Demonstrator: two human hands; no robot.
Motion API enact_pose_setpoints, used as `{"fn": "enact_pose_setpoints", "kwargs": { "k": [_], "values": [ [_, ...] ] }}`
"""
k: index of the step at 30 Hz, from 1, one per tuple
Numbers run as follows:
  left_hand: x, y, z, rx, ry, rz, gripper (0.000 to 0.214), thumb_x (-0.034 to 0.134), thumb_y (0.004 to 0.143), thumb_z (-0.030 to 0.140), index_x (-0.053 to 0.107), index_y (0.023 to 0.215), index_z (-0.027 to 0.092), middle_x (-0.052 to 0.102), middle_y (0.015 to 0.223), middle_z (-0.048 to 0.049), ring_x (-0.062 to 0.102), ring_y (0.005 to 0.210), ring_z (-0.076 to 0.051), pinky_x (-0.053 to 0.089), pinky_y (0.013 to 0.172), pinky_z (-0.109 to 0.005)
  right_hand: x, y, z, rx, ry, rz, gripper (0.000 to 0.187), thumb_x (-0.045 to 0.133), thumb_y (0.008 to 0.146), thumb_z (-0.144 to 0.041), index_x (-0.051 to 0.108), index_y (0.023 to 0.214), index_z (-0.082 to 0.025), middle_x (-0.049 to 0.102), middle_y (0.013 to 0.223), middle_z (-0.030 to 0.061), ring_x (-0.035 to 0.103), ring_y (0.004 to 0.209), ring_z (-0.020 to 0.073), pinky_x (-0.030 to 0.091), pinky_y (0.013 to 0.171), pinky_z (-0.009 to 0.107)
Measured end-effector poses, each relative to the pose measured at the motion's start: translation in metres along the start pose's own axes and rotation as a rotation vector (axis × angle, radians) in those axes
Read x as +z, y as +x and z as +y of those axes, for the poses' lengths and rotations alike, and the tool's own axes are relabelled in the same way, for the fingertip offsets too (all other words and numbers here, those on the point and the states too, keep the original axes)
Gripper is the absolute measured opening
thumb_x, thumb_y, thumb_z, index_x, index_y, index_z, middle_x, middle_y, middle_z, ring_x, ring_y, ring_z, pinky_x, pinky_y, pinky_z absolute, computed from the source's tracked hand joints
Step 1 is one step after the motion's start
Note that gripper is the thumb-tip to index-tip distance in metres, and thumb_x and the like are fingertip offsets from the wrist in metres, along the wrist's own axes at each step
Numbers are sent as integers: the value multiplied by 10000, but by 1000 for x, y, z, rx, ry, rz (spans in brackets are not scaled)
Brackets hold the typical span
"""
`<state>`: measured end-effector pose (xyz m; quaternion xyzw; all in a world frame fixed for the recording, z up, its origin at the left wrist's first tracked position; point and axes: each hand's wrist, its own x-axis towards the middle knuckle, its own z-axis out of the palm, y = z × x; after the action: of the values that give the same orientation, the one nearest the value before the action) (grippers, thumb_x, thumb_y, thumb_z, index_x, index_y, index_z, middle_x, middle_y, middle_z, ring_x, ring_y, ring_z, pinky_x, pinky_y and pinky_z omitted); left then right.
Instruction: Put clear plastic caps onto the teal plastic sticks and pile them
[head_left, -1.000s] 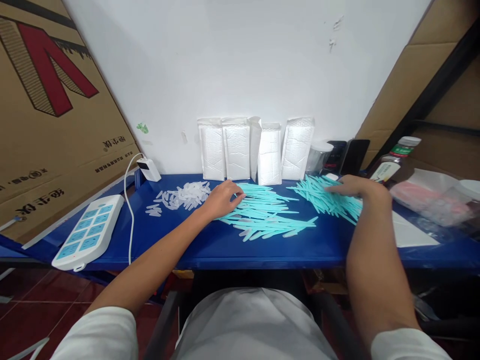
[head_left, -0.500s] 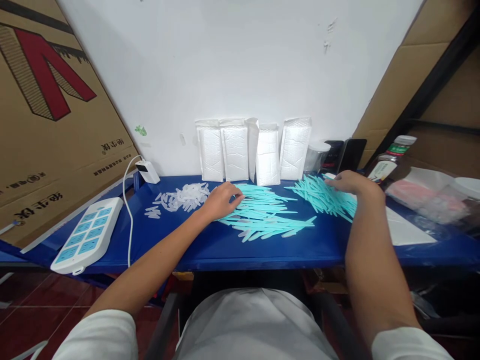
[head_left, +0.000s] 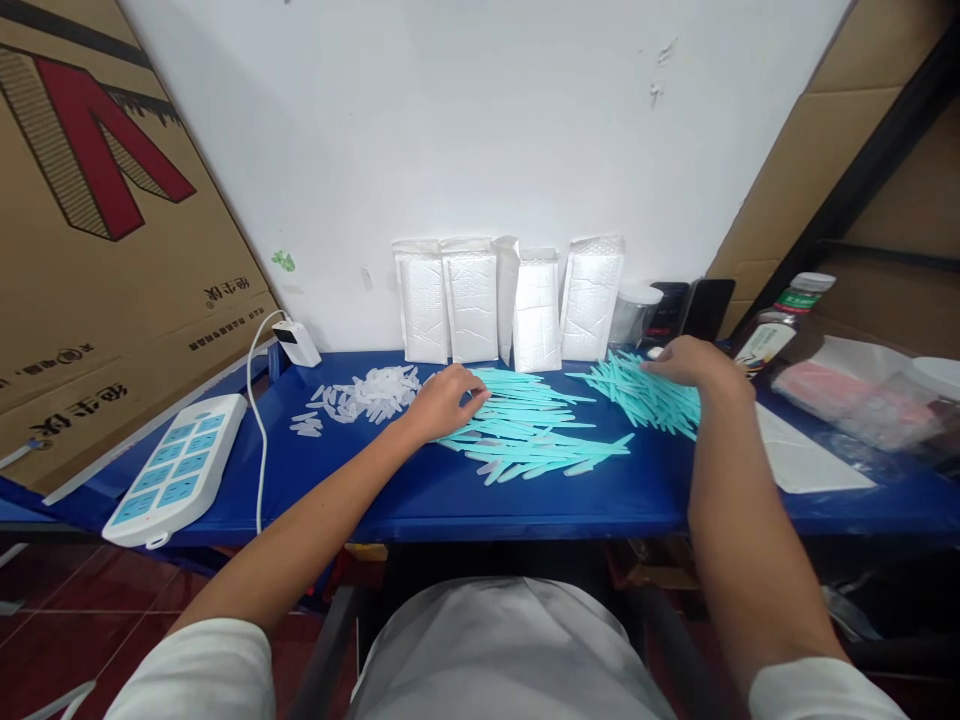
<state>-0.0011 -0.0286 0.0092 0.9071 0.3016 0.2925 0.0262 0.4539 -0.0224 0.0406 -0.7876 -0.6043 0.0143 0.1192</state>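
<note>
My left hand (head_left: 448,402) rests at the left side of the middle pile of slim turquoise sticks (head_left: 532,425). Its thumb and fingers are closed in a pinch, and whatever lies between them is too small to make out. Left of that hand is a heap of small translucent white pieces (head_left: 375,393), apart from the fingers. My right hand (head_left: 686,362) reaches over the right-hand pile of turquoise sticks (head_left: 637,392). Its fingertips are drawn together at the upper part of this pile; I cannot make out what they grip. The forearm and wrist cover part of the pile's right side.
White padded mailers (head_left: 469,300) lean on the wall behind the piles. A clear jar (head_left: 636,315), black phones (head_left: 707,308) and a bottle (head_left: 780,325) stand at back right. A power strip (head_left: 176,470) and a cable (head_left: 257,440) lie left. A white sheet (head_left: 806,455) is right.
My right hand has shifted slightly left over the right-hand pile. My left hand stays in place, and the piles look the same.
</note>
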Motion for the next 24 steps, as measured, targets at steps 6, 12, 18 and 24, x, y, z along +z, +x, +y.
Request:
{"fn": "enact_pose_setpoints", "kwargs": {
  "k": [6, 12, 18, 24],
  "values": [
    [-1, 0, 1, -4, -3, -8, 256, 548, 1054, 348, 731, 961, 196, 747, 944, -94, 652, 971, -274, 521, 807, -409, 16, -2, -45, -234, -28, -149, 268, 824, 781, -454, 822, 868, -200, 790, 888, 85, 721, 814, 240, 477, 626, 281],
    [-2, 0, 2, -3, -4, -8, 235, 558, 1050, 334, 730, 971, 194, 752, 954, -88, 651, 976, -270, 527, 821, -411, 32, 1, -63, -291, -74, -209, 189, 788, 831, -339, 812, 916, -172, 803, 987, 103, 717, 834, 221, 470, 648, 265],
    [-1, 0, 0, 12, -11, 9, 231, 560, 1051, 329, 731, 976, 193, 752, 963, -92, 654, 989, -269, 533, 850, -416, 39, 8, -58, -249, -100, -226, 240, 773, 856, -394, 812, 926, -168, 798, 970, 106, 715, 859, 235, 479, 688, 280],
    [-2, 1, 1, 9, -3, 7, 231, 561, 1050, 332, 731, 971, 198, 751, 954, -94, 657, 984, -273, 530, 845, -413, 32, 5, -61, -293, 109, -94, 265, 770, 857, -423, 765, 889, -159, 767, 905, 95, 669, 796, 213, 470, 688, 286]
  ]
}}
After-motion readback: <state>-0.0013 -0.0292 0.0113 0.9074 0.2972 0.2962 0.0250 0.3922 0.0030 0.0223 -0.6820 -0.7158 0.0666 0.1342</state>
